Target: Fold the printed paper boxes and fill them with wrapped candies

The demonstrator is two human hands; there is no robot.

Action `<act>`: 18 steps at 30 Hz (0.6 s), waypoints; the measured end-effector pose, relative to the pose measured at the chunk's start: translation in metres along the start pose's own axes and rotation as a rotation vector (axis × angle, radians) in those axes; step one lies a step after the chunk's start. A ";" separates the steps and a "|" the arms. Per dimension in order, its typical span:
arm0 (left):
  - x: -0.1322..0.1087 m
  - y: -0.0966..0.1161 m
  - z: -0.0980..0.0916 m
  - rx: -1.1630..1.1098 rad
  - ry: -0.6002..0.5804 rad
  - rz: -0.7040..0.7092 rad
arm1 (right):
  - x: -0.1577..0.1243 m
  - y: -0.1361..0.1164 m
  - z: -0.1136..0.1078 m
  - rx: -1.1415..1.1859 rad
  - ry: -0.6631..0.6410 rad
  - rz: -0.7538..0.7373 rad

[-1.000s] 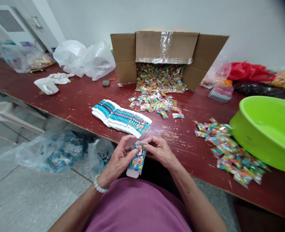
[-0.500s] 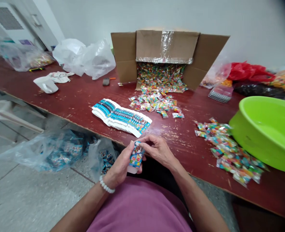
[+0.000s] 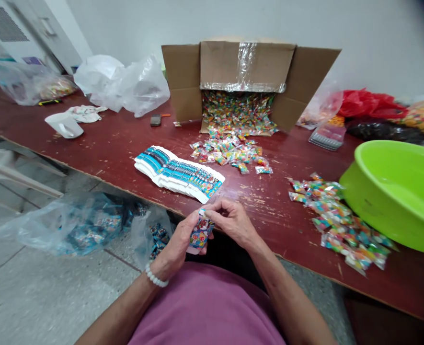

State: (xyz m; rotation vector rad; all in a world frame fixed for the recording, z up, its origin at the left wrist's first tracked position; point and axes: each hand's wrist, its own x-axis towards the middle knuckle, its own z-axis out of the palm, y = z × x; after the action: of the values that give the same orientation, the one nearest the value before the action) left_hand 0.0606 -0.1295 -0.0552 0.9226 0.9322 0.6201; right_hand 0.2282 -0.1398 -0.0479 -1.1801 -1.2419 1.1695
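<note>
My left hand [image 3: 177, 244] and my right hand [image 3: 233, 221] are both closed on a small colourful printed carton [image 3: 200, 232], held just in front of the table edge. The left hand cups it from below and the right hand's fingertips pinch its top end. Just beyond it on the dark red table [image 3: 118, 143] lies a fanned stack of flat blue-and-white cartons [image 3: 177, 173]. To the right, a heap of small colourful sweet packets [image 3: 336, 220] lies near the front edge.
An open cardboard box [image 3: 247, 72] on its side spills more sweet packets [image 3: 231, 153] mid-table. A lime-green basin [image 3: 398, 191] stands at right. White and clear plastic bags [image 3: 121, 86] and a white cup [image 3: 63, 125] sit at back left. Bags [image 3: 75, 223] of cartons lie on the floor.
The small carton has been pulled in closer and lower; my left hand has wrapped further round it, and my right fingers have pressed its top end down.
</note>
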 end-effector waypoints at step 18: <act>-0.009 -0.017 -0.036 -0.052 -0.026 -0.183 | 0.076 0.022 -0.147 -0.690 0.655 0.042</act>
State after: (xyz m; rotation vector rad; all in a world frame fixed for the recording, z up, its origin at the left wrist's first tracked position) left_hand 0.0262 -0.1306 -0.0768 0.7876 0.9605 0.4727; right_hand 0.3754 -0.0628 -0.0649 -1.9052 -1.1139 0.2883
